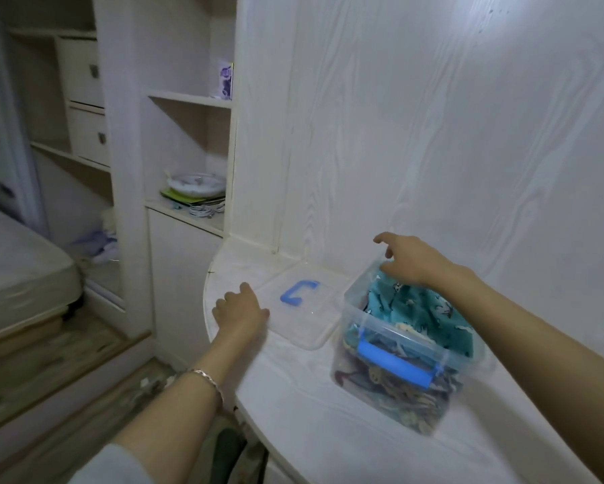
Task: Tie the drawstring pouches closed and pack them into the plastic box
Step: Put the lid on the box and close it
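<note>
Head view: left hand (239, 310) touches lid (304, 321), right hand (412, 260) over pouches (415, 305); grips unclear.

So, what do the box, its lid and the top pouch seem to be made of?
Box: clear, glossy plastic; the contents show through its walls.
Lid: likely the same clear plastic; the counter shows through it.
Pouch: soft cloth, matte teal with a print; it lies in folds. Weave too blurred to tell.

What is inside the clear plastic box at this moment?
A teal printed pouch tops the plastic box, the right hand on it; darker patterned fabric shows through the wall. Their count and any knots are covered.
</note>
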### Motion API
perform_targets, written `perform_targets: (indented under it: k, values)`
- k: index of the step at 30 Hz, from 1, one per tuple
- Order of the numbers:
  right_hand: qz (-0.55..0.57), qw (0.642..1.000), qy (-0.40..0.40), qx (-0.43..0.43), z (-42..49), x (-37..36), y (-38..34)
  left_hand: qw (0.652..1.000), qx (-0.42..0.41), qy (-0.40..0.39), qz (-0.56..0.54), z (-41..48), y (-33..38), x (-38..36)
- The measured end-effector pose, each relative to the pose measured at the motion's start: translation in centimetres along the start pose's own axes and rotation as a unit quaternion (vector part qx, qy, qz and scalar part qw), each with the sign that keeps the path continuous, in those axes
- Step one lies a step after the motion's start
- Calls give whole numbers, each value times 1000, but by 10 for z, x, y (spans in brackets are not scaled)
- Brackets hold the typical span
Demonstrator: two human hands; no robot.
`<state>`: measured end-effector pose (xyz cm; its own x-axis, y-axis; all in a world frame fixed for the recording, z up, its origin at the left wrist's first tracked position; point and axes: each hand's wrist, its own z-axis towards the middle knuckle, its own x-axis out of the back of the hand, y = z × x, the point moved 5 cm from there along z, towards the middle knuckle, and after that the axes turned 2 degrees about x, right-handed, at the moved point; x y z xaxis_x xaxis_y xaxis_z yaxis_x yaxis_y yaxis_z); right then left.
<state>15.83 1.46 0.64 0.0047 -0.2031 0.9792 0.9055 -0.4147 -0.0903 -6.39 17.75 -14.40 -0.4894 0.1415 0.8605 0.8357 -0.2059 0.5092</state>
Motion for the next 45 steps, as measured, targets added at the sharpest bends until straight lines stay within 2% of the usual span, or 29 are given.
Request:
perform_targets:
  k: [2,3,4,5,6,7,8,10,11,13,15,16,18,20,21,24,27,29,30,31,33,34,36,38,41,43,45]
  values:
    - [8,1000,18,5,-5,7,5,992,6,42,-115,-1,2,6]
    - [15,999,29,7,-7,9,7,975,23,57,-215,-1,2,10]
    - [25,999,40,7,-10,12,10,940,55,62,-330,-1,2,14]
    - [39,998,52,6,-12,14,13,883,98,49,-456,-1,4,17]
    - [56,996,66,3,-15,16,17,811,138,24,-568,-3,9,18]
    - [73,994,78,-1,-17,18,19,749,163,-3,-642,-6,18,20]
    - [87,992,91,-5,-20,19,22,728,160,-11,-666,-12,29,28]
    - [109,986,122,-18,-26,23,29,763,94,59,-636,-29,54,55]
    - [119,982,144,-27,-29,26,34,782,30,111,-613,-42,70,73]
    - [140,969,198,-46,-35,31,45,785,-136,191,-574,-79,101,104]
    - [181,942,275,-65,-43,39,56,788,-299,278,-461,-127,129,126]
    - [226,916,320,-82,-47,43,62,774,-381,323,-389,-151,141,130]
    - [351,835,405,-128,-58,51,81,718,-531,370,-256,-198,166,123]
    - [439,769,437,-159,-63,52,102,674,-611,377,-172,-231,183,105]
    - [479,753,423,-157,-59,50,106,668,-628,373,-144,-240,185,97]
    - [595,706,347,-164,-60,35,130,669,-645,353,-105,-258,194,77]
    - [617,696,301,-214,-77,19,161,678,-647,344,-54,-262,199,61]
    - [660,671,265,-210,-79,6,175,698,-642,316,-18,-259,198,47]
    - [673,671,236,-205,-79,0,177,704,-644,298,1,-257,199,38]
    - [674,686,193,-194,-75,-7,178,713,-645,275,25,-255,199,32]
    - [627,748,120,-183,-66,-21,176,742,-629,217,84,-252,201,23]
    - [593,779,95,-180,-63,-24,170,759,-616,185,102,-251,202,22]
    - [549,812,81,-179,-53,-30,167,799,-579,131,96,-253,205,29]
    - [540,815,84,-194,-45,-33,168,824,-554,104,61,-252,207,36]
    - [526,820,99,-204,-36,-37,174,864,-502,-24,-21,-250,203,42]
    - [512,829,110,-198,-35,-36,170,878,-461,-98,-86,-251,201,46]
    - [489,841,111,-202,-37,-36,167,901,-424,-64,-59,-241,200,46]
